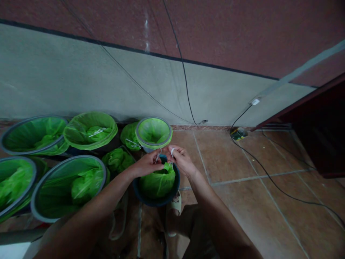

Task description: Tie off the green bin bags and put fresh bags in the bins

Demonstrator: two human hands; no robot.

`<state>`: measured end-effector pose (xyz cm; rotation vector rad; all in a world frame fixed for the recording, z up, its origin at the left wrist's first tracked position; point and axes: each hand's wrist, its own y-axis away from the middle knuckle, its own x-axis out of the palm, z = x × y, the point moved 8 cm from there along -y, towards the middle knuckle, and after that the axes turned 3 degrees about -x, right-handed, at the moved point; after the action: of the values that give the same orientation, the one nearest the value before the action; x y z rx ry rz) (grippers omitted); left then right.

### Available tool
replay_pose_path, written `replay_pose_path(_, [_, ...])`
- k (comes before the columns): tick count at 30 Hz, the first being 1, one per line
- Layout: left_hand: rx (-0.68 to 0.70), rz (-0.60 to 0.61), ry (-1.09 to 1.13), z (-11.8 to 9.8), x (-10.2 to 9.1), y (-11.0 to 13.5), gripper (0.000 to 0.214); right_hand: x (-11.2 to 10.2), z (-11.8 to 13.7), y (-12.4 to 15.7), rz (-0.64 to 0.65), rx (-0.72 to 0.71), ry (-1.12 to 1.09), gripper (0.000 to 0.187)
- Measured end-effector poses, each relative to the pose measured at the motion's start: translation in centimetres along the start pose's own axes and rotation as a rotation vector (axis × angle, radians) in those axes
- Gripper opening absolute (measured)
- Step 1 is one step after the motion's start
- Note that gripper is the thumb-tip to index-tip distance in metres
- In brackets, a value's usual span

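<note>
A small dark bin (156, 199) stands on the tiled floor right in front of me, with a green plastic bag (157, 183) bunched inside it. My left hand (148, 163) and my right hand (182, 158) meet above the bin's far rim. Each hand pinches a thin white drawstring (172, 151) of the bag between closed fingers. Both forearms reach in from the bottom of the view.
Several more bins lined with green bags (90, 131) crowd the floor to the left, near the grey wall. Black cables (269, 176) run across the brown tiles on the right toward a socket (255, 101). A dark wooden cabinet (320, 133) stands at far right.
</note>
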<state>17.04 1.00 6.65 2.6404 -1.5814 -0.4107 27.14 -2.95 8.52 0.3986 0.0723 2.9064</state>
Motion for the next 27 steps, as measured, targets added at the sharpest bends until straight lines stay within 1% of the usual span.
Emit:
replay_pose_path(2, [-0.009, 0.058, -0.200, 0.8, 1.8, -0.2, 0.042, 2.0, -0.2, 0.2, 0.083, 0.026, -0.093, 0.034])
replay_pose_path(3, [-0.008, 0.060, -0.284, 1.0, 2.4, -0.3, 0.033, 3.1, -0.1, 0.3, 0.129, 0.036, -0.139, 0.032])
replay_pose_path(4, [-0.007, 0.047, -0.348, 1.2, 2.9, -0.4, 0.026, 4.0, 0.0, 0.4, 0.174, 0.043, -0.178, 0.030])
replay_pose_path(6, [-0.009, 0.004, -0.403, 1.2, 3.4, -0.5, 0.026, 5.1, 0.4, 0.5, 0.248, 0.040, -0.214, 0.027])
replay_pose_path(7, [-0.012, -0.006, -0.399, 1.2, 3.4, -0.6, 0.029, 5.0, 0.5, 0.4, 0.258, 0.030, -0.205, 0.026])
replay_pose_path(8, [-0.017, 0.000, -0.384, 1.2, 3.3, -0.6, 0.033, 4.5, 0.6, 0.1, 0.243, 0.013, -0.179, 0.026])
replay_pose_path(10, [-0.030, 0.038, -0.332, 1.2, 3.0, -0.5, 0.039, 2.2, 0.5, -0.5, 0.161, -0.025, -0.093, 0.030])
replay_pose_path(12, [-0.046, 0.060, -0.266, 1.3, 2.3, -0.4, 0.040, -0.2, -0.1, -1.0, 0.096, -0.027, 0.003, 0.035])
replay_pose_path(13, [-0.056, 0.064, -0.233, 1.4, 1.9, -0.3, 0.040, -1.1, -0.8, -1.2, 0.097, -0.006, 0.048, 0.036])
replay_pose_path(14, [-0.068, 0.069, -0.202, 1.5, 1.7, -0.3, 0.039, -1.6, -1.5, -1.3, 0.124, 0.027, 0.095, 0.038])
replay_pose_path(16, [-0.100, 0.078, -0.144, 1.9, 1.5, -0.3, 0.040, -1.6, -3.2, -1.1, 0.229, 0.094, 0.195, 0.040])
replay_pose_path(19, [-0.153, 0.049, -0.070, 2.6, 1.4, -0.4, 0.041, -0.3, -4.6, -0.5, 0.385, 0.131, 0.279, 0.032])
replay_pose_path(21, [-0.163, 0.039, -0.020, 3.0, 1.4, -0.6, 0.043, 0.5, -4.6, -0.3, 0.429, 0.135, 0.261, 0.026])
replay_pose_path(22, [-0.164, 0.036, 0.010, 3.2, 1.3, -0.6, 0.045, 0.8, -4.4, -0.2, 0.439, 0.141, 0.241, 0.026])
replay_pose_path(24, [-0.183, 0.023, 0.080, 3.5, 1.1, -0.6, 0.050, 1.3, -3.8, 0.0, 0.467, 0.165, 0.195, 0.029])
replay_pose_path(27, [-0.249, -0.018, 0.173, 3.9, 0.7, -0.3, 0.055, 1.7, -2.9, 0.4, 0.524, 0.203, 0.148, 0.039])
